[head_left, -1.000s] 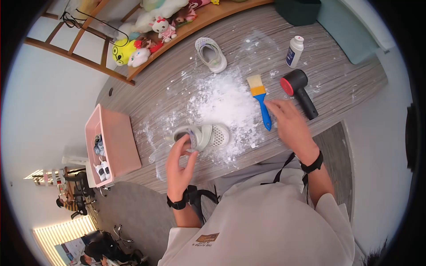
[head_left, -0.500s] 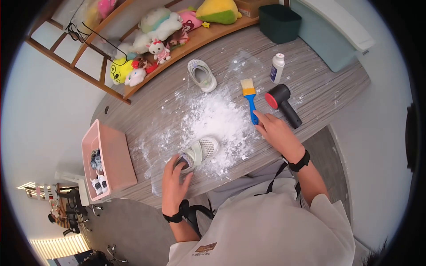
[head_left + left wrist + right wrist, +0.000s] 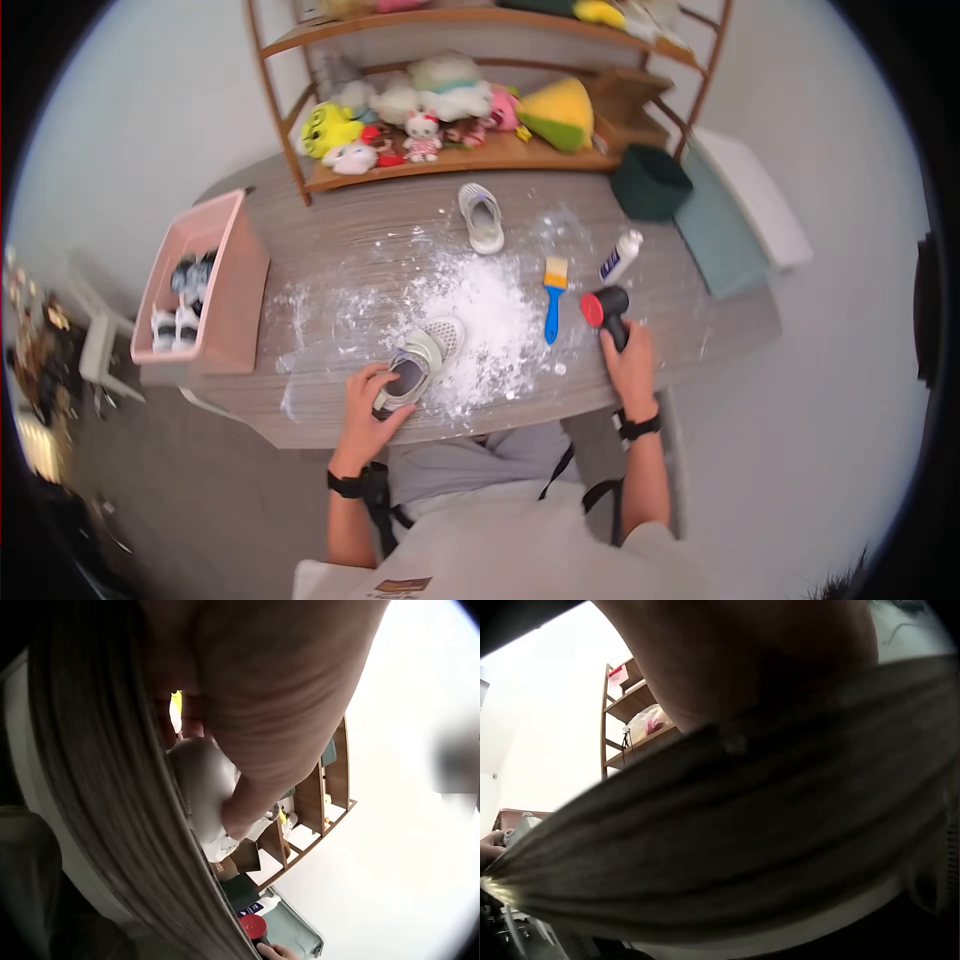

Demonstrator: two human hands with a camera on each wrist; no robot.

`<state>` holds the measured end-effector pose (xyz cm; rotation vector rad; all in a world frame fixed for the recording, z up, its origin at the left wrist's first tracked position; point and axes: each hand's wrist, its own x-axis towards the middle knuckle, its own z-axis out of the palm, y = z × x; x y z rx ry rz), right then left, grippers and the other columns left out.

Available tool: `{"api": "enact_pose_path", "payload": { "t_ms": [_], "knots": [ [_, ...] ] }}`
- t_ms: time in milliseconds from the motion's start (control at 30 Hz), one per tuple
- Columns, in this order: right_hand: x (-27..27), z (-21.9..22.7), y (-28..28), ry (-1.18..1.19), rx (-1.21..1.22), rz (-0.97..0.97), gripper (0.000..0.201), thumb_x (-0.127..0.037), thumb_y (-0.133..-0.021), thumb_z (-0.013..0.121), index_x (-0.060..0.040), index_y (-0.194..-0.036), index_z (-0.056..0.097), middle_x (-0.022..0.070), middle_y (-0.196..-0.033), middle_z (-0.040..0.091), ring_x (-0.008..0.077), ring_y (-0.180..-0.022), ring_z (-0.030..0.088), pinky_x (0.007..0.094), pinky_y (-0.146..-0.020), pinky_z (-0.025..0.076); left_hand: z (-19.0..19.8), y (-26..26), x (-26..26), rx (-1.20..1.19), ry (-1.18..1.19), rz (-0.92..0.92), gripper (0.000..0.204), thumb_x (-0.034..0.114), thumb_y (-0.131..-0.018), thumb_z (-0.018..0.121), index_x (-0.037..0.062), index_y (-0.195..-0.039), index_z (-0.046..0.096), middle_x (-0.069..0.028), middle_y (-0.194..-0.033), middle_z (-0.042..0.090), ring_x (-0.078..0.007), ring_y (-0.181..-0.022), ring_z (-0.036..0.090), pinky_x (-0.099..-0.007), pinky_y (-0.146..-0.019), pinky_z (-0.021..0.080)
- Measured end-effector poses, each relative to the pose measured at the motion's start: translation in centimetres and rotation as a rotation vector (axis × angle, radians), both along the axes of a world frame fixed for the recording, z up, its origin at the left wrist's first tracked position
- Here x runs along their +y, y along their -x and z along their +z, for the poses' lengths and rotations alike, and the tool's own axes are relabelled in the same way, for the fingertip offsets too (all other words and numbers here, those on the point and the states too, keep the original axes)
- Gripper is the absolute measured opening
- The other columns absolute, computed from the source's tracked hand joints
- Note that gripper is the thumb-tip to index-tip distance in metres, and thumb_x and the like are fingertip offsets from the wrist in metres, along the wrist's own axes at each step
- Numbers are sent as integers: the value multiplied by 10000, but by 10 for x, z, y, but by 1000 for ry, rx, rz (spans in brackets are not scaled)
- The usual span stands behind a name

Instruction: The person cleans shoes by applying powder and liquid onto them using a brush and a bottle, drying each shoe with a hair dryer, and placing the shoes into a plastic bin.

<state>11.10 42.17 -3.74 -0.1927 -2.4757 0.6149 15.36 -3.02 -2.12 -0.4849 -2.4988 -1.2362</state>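
Note:
My left hand (image 3: 368,415) holds a light grey-green child's shoe (image 3: 428,350) at its heel end, thumb on one side and fingers on the other. The shoe lies near the table's front edge, at the border of a patch of white powder (image 3: 485,325). In the left wrist view, the thumb lies against the pale shoe (image 3: 202,784). My right hand (image 3: 632,372) grips the handle of a small black hair dryer (image 3: 608,302) with a red round end. A blue-handled brush (image 3: 552,310) lies left of it. Table and forearm hide the right fingers in the right wrist view.
The matching shoe (image 3: 482,220) stands farther back. Behind the dryer is a white bottle (image 3: 622,255). A pink bin (image 3: 240,300) with shoes inside stands at left. Dark green box (image 3: 650,185), teal panel (image 3: 725,240) and a shelf of plush toys (image 3: 470,158) line the back.
My right hand has moved from beside the brush handle to the hair dryer and now grips its handle. The left hand stays at the shoe. The head view has shifted, showing more shelf.

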Motion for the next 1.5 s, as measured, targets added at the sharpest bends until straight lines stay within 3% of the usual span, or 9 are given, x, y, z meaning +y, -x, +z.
{"api": "enact_pose_path", "payload": {
  "t_ms": [233, 267, 367, 600, 800, 900, 1100, 1200, 1500],
  "knots": [
    [3, -4, 0, 159, -63, -30, 428, -283, -928, 737, 60, -1164, 638, 279, -1082, 675, 434, -1018, 645, 463, -924, 489, -3, -3, -8, 45, -68, -26, 517, 169, -763, 865, 105, -1230, 650, -114, -1328, 573, -354, -1211, 507, -435, -1053, 425],
    [4, -3, -3, 192, -21, -11, 427, -322, -974, 687, 45, -1185, 625, 205, -1019, 689, 330, -961, 655, 419, -889, 496, -2, -3, -9, 39, -52, -25, 521, 179, -768, 859, 106, -1239, 649, -112, -1333, 572, -351, -1214, 505, -432, -1056, 424],
    [1, -4, -11, 412, 164, 12, 405, -316, -1016, 637, 44, -1199, 606, 131, -967, 673, 277, -927, 632, 409, -886, 494, 2, -8, -9, 15, -83, -43, 542, 176, -752, 867, 109, -1238, 635, -110, -1345, 559, -350, -1221, 499, -435, -1058, 425],
    [0, 2, -16, 690, 95, 204, 347, -347, -1096, 506, -31, -998, 610, 15, -702, 551, 85, -586, 484, 252, -543, 365, -8, -10, -6, 61, -28, -17, 570, 178, -723, 888, 93, -1198, 586, -129, -1327, 541, -357, -1251, 481, -432, -1078, 408],
    [0, 3, -20, 728, 46, 269, 422, -394, -1110, 442, -24, -1008, 618, 38, -729, 600, 86, -567, 506, 261, -514, 384, -20, -2, -14, 63, -129, 29, 637, 269, -749, 884, 52, -1247, 551, -144, -1233, 605, -334, -1154, 578, -405, -1011, 455],
    [10, -6, -13, 741, 52, 307, 382, -358, -1105, 475, 1, -1139, 601, 58, -828, 628, 82, -571, 507, 254, -498, 379, -5, -13, -13, -275, -338, 65, 679, 315, -788, 874, 49, -1310, 529, -139, -1275, 613, -300, -1146, 604, -395, -969, 487],
    [-1, -5, -11, 688, 53, 221, 455, -204, -1036, 627, 13, -1401, 462, 25, -780, 573, 71, -579, 481, 226, -501, 353, -17, -6, -11, -71, -349, 95, 599, 323, -864, 823, 71, -1328, 540, -113, -1261, 623, -250, -1061, 616, -348, -878, 516],
    [-14, 4, -15, 689, 105, 212, 450, -104, -993, 667, 38, -1373, 472, 49, -908, 609, 64, -602, 481, 235, -512, 368, -18, -8, -10, -64, -349, 94, 580, 305, -870, 821, 64, -1324, 551, -108, -1246, 617, -249, -1031, 611, -344, -861, 514],
    [-123, 54, -29, 744, -159, 489, 323, -191, -995, 621, 42, -1217, 632, 44, -794, 643, 75, -619, 536, 231, -539, 389, -8, -2, -14, -95, -262, 33, 609, 244, -781, 888, 49, -1281, 600, -126, -1275, 604, -290, -1136, 607, -372, -951, 508]
  ]
}}
